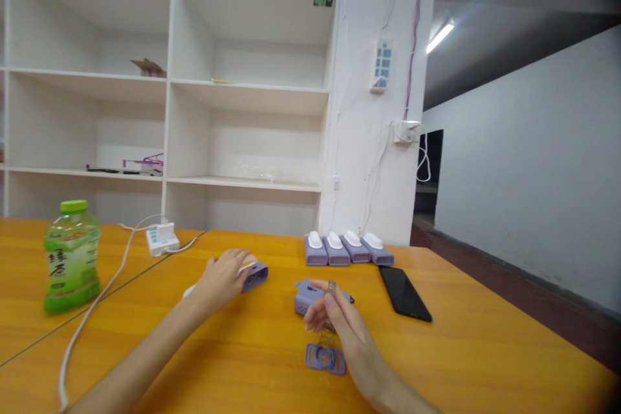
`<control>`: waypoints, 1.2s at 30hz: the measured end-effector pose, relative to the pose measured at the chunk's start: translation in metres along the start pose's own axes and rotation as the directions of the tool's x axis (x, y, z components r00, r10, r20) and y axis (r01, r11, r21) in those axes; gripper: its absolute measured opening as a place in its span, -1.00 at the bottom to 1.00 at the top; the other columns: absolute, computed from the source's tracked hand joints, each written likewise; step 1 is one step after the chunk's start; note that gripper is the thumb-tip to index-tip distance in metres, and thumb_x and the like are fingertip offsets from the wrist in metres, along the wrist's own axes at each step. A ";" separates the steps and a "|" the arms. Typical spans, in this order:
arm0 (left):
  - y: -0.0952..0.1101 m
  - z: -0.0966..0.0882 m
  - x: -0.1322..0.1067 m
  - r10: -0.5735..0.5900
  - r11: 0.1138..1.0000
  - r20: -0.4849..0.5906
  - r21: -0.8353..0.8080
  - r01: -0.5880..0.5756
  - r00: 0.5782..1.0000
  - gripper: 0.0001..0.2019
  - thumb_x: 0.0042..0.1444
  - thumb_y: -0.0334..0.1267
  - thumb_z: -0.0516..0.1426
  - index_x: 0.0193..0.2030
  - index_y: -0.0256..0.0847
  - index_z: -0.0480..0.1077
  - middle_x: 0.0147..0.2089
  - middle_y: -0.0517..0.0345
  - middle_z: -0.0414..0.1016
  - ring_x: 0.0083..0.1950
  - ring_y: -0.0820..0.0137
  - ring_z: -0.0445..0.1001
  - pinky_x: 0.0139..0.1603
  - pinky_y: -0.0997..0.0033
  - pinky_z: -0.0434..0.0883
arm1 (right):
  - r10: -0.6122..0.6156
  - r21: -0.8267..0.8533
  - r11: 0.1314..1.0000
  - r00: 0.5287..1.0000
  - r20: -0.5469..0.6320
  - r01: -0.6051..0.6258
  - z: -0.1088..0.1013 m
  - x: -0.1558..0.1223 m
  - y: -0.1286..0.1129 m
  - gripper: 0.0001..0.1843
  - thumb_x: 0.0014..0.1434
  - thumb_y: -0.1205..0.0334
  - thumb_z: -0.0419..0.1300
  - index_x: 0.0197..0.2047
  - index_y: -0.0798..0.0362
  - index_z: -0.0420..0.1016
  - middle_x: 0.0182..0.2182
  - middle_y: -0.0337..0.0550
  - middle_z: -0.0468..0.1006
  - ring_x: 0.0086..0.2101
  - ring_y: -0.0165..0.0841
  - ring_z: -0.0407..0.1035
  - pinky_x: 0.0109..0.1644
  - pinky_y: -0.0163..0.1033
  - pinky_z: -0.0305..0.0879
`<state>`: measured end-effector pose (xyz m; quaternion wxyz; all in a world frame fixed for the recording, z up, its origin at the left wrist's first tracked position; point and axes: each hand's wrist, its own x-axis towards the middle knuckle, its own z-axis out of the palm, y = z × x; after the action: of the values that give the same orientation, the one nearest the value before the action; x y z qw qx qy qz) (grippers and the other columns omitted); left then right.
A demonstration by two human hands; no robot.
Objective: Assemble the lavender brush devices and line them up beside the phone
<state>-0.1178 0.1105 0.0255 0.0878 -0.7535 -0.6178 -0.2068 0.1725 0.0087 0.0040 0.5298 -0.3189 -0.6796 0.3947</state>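
Between the thumb and fingers of my right hand [347, 330] is a thin metal coil spring [332, 286], whose lower coils reach down to a flat purple plate [325, 359] with slots. Behind those fingers a purple box-shaped housing [305, 296] lies on the table, partly hidden. Further left, my left hand [226, 277] curls its fingers over a purple housing [255, 276] with a white part on it; the fingertips are mostly hidden. Another white piece [188, 292] shows partly from behind my left wrist.
Several purple boxes with white tops [334, 251] stand in a row at the back. A black phone [405, 293] lies right of them. At left are a green bottle [72, 259], a power strip [162, 240] and a white cable [104, 291]. White shelves [247, 84] rise behind the table.
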 end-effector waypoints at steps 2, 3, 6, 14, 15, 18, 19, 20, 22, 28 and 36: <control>0.009 0.005 -0.001 0.060 0.998 -0.012 -0.030 -0.060 0.998 -0.64 0.34 -0.23 -0.04 0.20 -0.11 0.38 0.31 -0.09 0.40 0.34 0.11 0.29 0.26 0.00 0.20 | 0.001 -0.028 1.000 1.000 0.004 -0.001 0.000 0.001 0.000 -0.50 0.46 -0.10 -0.11 0.22 0.04 0.33 -0.26 -0.12 0.56 -0.22 -0.27 0.45 -0.04 -0.10 0.34; 0.012 0.007 -0.002 0.086 0.995 -0.014 -0.044 -0.086 0.996 -0.66 0.32 -0.26 -0.01 0.17 -0.11 0.40 0.30 -0.09 0.41 0.33 0.11 0.31 0.27 0.00 0.19 | 0.002 -0.044 0.999 1.000 0.003 -0.002 0.000 0.002 0.000 -0.50 0.45 -0.11 -0.09 0.20 0.04 0.36 -0.27 -0.13 0.56 -0.23 -0.27 0.45 -0.05 -0.11 0.34; 0.019 0.006 -0.007 0.162 0.983 -0.022 -0.086 -0.163 0.987 -0.72 0.28 -0.29 0.06 0.07 -0.12 0.47 0.22 -0.04 0.49 0.28 0.16 0.37 0.29 0.11 0.17 | -0.003 -0.065 0.998 1.000 -0.005 0.003 -0.001 0.005 0.000 -0.52 0.42 -0.12 -0.02 0.11 0.06 0.44 -0.32 -0.14 0.55 -0.27 -0.28 0.44 -0.09 -0.14 0.35; 0.063 0.004 -0.027 0.134 0.909 -0.020 -0.396 -0.131 0.991 -0.58 0.26 0.10 0.07 0.01 -0.19 0.47 -0.25 0.04 0.60 -0.16 0.19 0.52 -0.11 0.31 0.32 | -0.005 -0.015 1.000 1.000 0.008 0.006 -0.001 0.007 0.003 -0.57 0.42 -0.10 0.01 -0.02 0.09 0.46 -0.35 -0.15 0.54 -0.33 -0.32 0.44 -0.19 -0.22 0.35; 0.066 0.007 -0.028 0.101 0.899 0.019 -0.431 -0.083 0.995 -0.56 0.28 0.13 0.02 -0.11 -0.21 0.49 -0.32 0.06 0.57 -0.25 0.21 0.51 -0.20 0.34 0.30 | -0.001 -0.005 1.000 1.000 0.010 0.001 -0.001 0.007 0.004 -0.56 0.42 -0.11 0.01 -0.01 0.09 0.46 -0.35 -0.16 0.54 -0.33 -0.32 0.45 -0.20 -0.22 0.35; 0.068 0.013 -0.027 0.070 0.879 0.129 -0.478 0.000 0.989 -0.53 0.26 0.15 0.01 -0.39 -0.22 0.42 -0.42 0.11 0.50 -0.36 0.28 0.46 -0.35 0.40 0.25 | 0.002 0.009 1.000 1.000 0.010 -0.002 0.000 0.007 0.004 -0.55 0.42 -0.12 0.00 -0.03 0.09 0.46 -0.36 -0.15 0.54 -0.33 -0.32 0.45 -0.20 -0.23 0.34; 0.066 0.015 -0.027 0.071 0.874 0.142 -0.487 0.007 0.987 -0.56 0.24 0.14 0.04 -0.38 -0.22 0.40 -0.42 0.13 0.49 -0.37 0.30 0.45 -0.36 0.41 0.25 | 0.002 0.008 1.000 1.000 0.007 -0.002 0.000 0.007 0.004 -0.55 0.42 -0.12 0.00 -0.04 0.09 0.47 -0.36 -0.15 0.55 -0.33 -0.32 0.45 -0.21 -0.23 0.34; 0.064 0.016 -0.026 0.075 0.867 0.145 -0.498 0.007 0.987 -0.60 0.21 0.12 0.07 -0.35 -0.21 0.39 -0.41 0.16 0.48 -0.36 0.31 0.45 -0.36 0.43 0.25 | 0.002 0.007 1.000 1.000 0.005 -0.002 -0.001 0.008 0.004 -0.54 0.42 -0.13 0.00 -0.05 0.09 0.47 -0.36 -0.15 0.55 -0.32 -0.32 0.45 -0.21 -0.23 0.33; 0.060 0.016 -0.027 0.078 0.850 0.138 -0.528 0.006 0.987 -0.69 0.17 0.03 0.14 -0.28 -0.20 0.36 -0.36 0.20 0.47 -0.32 0.33 0.44 -0.32 0.44 0.27 | 0.005 0.005 1.000 1.000 -0.004 -0.005 -0.001 0.008 0.004 -0.53 0.41 -0.14 -0.01 -0.06 0.09 0.48 -0.36 -0.14 0.55 -0.31 -0.31 0.45 -0.21 -0.23 0.32; 0.068 -0.003 -0.025 0.088 0.735 -0.011 -0.674 -0.073 0.996 -0.79 0.07 -0.14 0.24 -0.26 -0.18 0.35 -0.28 0.18 0.49 -0.22 0.32 0.44 -0.19 0.40 0.35 | 0.022 0.018 1.000 1.000 -0.016 -0.022 0.000 0.009 0.004 -0.49 0.40 -0.17 0.00 -0.05 0.11 0.49 -0.36 -0.12 0.56 -0.31 -0.30 0.44 -0.22 -0.22 0.31; 0.105 -0.040 -0.030 0.149 0.282 -0.143 -0.942 -0.180 0.978 -0.67 0.19 -0.05 0.22 -0.03 -0.23 0.51 -0.08 0.00 0.59 -0.09 0.26 0.53 -0.12 0.37 0.50 | 0.001 0.075 0.997 0.999 0.053 -0.005 0.006 0.007 -0.002 -0.52 0.40 -0.13 0.03 0.01 0.12 0.48 -0.40 -0.14 0.55 -0.35 -0.32 0.43 -0.23 -0.23 0.31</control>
<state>-0.0286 0.0451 0.0621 -0.3451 -0.7159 -0.2938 -0.5312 0.1655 0.0121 0.0086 0.5227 -0.2891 -0.6777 0.4289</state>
